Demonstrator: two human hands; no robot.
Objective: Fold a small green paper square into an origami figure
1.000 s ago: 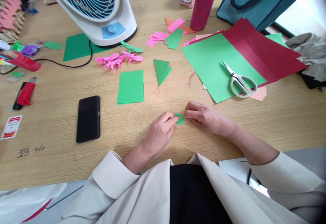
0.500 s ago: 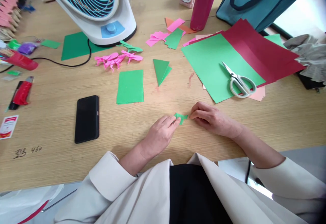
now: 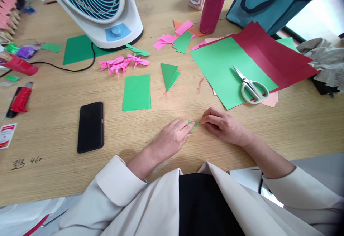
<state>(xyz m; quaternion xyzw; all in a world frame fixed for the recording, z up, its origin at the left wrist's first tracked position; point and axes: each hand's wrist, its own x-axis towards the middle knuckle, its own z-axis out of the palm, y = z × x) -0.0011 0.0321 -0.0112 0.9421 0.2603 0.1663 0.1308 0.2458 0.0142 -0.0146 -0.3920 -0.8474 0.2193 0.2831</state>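
My left hand (image 3: 173, 138) rests on the wooden table with its fingers closed over a small folded piece of green paper (image 3: 191, 130). Most of that paper is hidden under the fingers; a narrow tip sticks out to the right. Close by that tip, my right hand (image 3: 224, 125) has thumb and forefinger pinched together. Whether a bit of the paper sits in this pinch is too small to make out. Beyond the hands lie a stack of green paper rectangles (image 3: 137, 92) and a green paper folded into a triangle (image 3: 169, 75).
White-handled scissors (image 3: 252, 87) lie on large green (image 3: 215, 64) and red sheets (image 3: 276, 55) at the right. A phone (image 3: 90, 127) is on the left. Farther back are pink folded figures (image 3: 120, 64), a fan (image 3: 115, 32), a bottle (image 3: 214, 8) and a blue bag (image 3: 258, 8).
My left hand has shifted slightly right and its fingers now cover more of the green paper. The right hand keeps its pinch in nearly the same place.
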